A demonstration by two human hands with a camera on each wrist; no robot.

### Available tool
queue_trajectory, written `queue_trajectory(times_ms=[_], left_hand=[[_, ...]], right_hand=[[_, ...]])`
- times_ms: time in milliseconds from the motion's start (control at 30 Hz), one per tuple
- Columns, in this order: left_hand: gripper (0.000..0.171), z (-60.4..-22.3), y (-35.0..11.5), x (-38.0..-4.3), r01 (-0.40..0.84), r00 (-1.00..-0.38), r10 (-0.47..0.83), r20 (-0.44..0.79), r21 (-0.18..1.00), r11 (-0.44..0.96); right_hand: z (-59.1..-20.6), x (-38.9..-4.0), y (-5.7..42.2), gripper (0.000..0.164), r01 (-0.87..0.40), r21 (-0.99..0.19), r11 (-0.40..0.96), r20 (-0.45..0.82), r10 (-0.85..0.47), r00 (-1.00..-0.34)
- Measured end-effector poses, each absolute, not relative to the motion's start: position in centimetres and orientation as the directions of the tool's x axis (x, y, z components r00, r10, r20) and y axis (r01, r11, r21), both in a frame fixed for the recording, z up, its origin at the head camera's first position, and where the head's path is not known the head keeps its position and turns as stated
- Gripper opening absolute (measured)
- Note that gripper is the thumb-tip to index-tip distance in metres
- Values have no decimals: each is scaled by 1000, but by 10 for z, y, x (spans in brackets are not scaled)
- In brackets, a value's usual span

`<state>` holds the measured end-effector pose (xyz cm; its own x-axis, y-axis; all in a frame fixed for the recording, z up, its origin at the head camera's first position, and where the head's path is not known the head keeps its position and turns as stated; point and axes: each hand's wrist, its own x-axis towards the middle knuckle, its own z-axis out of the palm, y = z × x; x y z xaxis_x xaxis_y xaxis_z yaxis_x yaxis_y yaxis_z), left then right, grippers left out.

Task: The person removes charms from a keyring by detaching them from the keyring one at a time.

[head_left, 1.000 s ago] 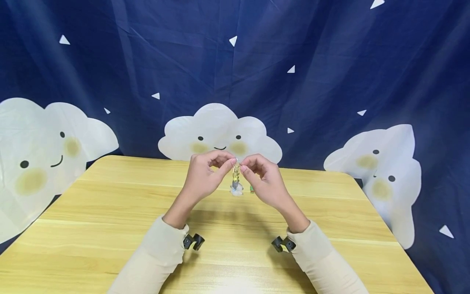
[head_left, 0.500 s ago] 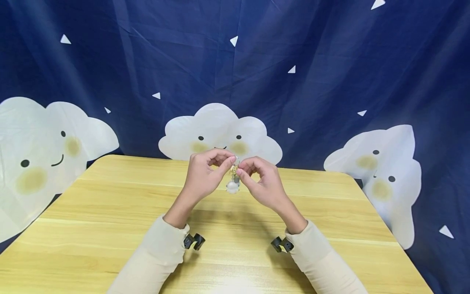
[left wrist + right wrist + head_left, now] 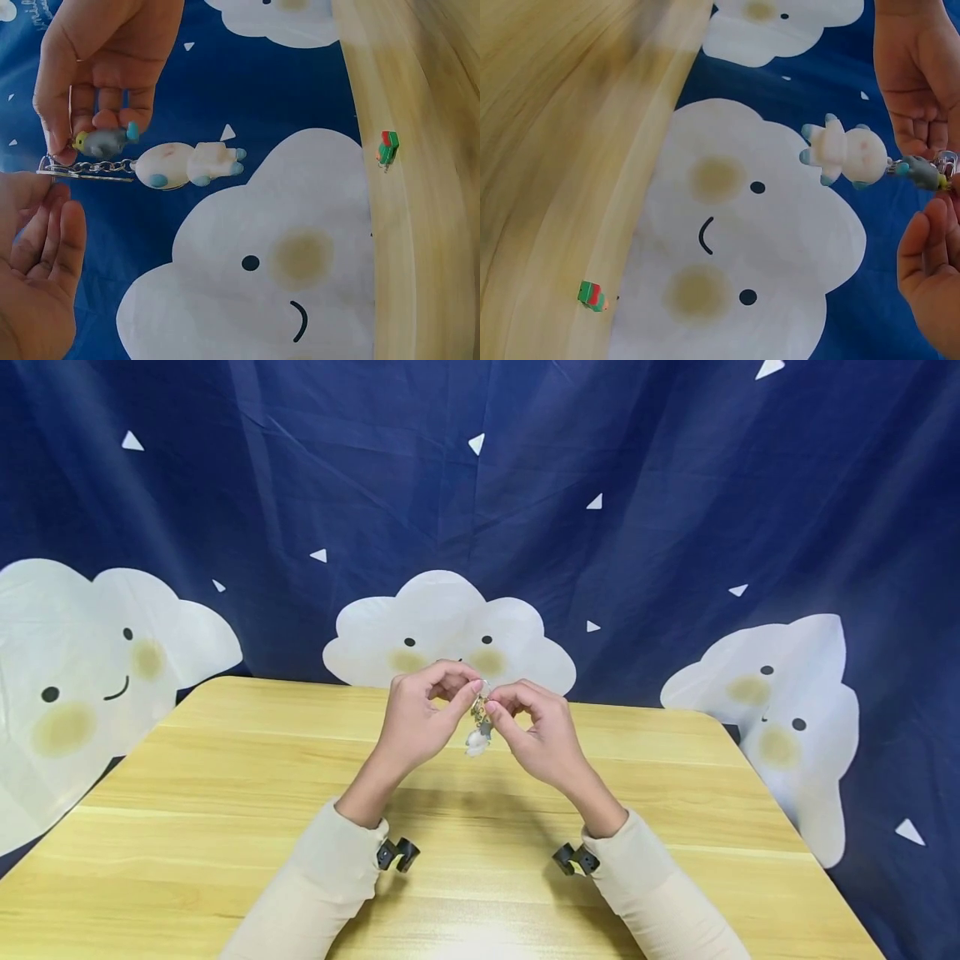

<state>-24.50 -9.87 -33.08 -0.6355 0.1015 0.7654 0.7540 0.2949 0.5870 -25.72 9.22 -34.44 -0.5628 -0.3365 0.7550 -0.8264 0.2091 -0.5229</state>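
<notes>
Above the table, my left hand (image 3: 420, 714) pinches the metal key ring (image 3: 46, 171) of a keychain between thumb and forefinger. From it, on a short silver chain (image 3: 109, 166), hangs a white toy figure (image 3: 169, 165) with pale blue feet. My right hand (image 3: 540, 731) pinches the top of a small grey charm (image 3: 109, 142) with a yellow end and a blue tip, right beside the ring. In the right wrist view the white figure (image 3: 851, 154) shows in full, while fingers partly cover the ring. Whether the charm is linked to the ring cannot be seen.
A small green and red charm (image 3: 387, 148) lies on the wooden table (image 3: 225, 760), near its far edge; my right hand hides it in the head view. Behind the table hangs a dark blue cloth (image 3: 525, 510) with white clouds. Black camera mounts (image 3: 397, 854) sit at both wrists.
The white figure has turned about and swung slightly to the left. The right hand has shifted slightly down and left, and now covers the green and red charm. The left hand has barely moved.
</notes>
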Motion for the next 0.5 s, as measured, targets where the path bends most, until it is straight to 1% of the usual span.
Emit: queue_trajectory(times_ms=[233,500], left_hand=[[5,-332,-99,-247,784,-586,164,794,504,362],[7,-334,-100,-248,776,-607,273,747,482,406]], right_hand=[[-344,-258,93,11,-843,-485,232,786,-308,-537],[-342,-257,95,11,-850,-466,246,792,-312,-525]])
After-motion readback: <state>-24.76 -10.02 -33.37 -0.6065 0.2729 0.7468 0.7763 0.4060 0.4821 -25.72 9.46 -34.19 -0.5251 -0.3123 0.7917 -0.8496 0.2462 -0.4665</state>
